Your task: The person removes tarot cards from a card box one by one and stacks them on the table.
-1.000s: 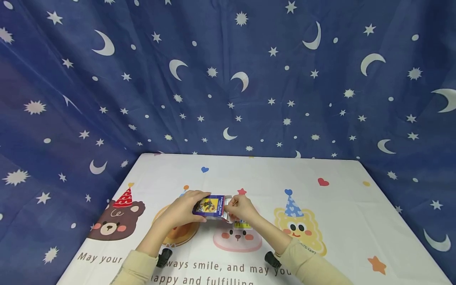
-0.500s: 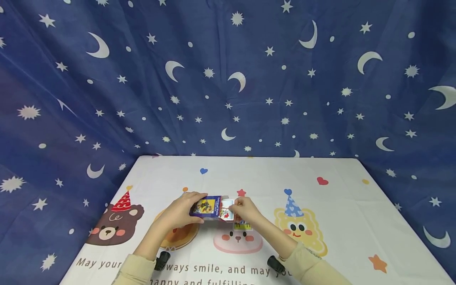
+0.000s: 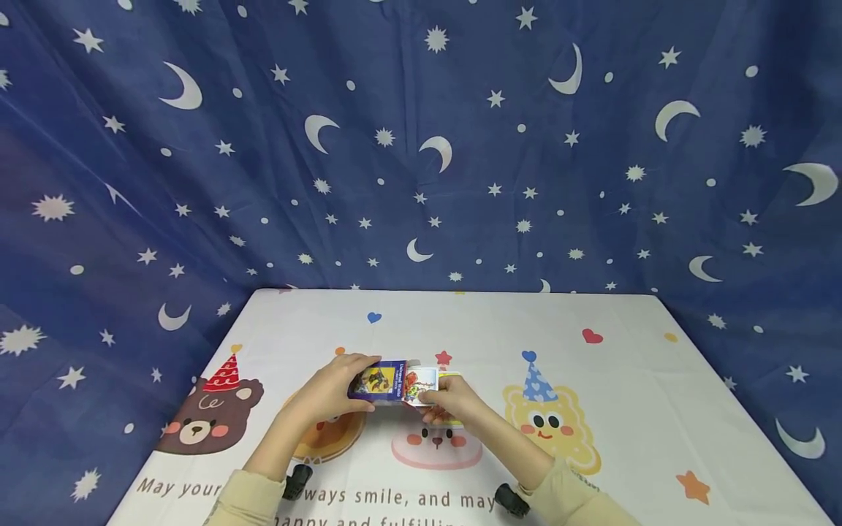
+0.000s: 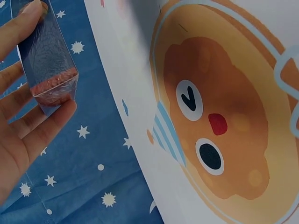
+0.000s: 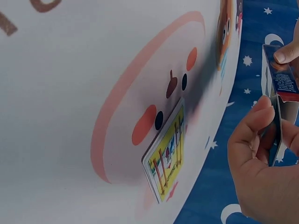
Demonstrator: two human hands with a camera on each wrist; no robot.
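Cards [image 3: 421,378] jut from the box [image 3: 379,381] between both hands, left hand [image 3: 333,385] gripping the box, right hand [image 3: 457,399] pinching the cards

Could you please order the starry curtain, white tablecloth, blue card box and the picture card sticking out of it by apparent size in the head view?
Largest: starry curtain
white tablecloth
blue card box
Smallest: picture card

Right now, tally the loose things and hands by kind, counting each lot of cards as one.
Card box: 1 (blue box)
Card lots: 2 (held card lot, spare card lot lying on the table)
Hands: 2 (left hand, right hand)
Total: 5
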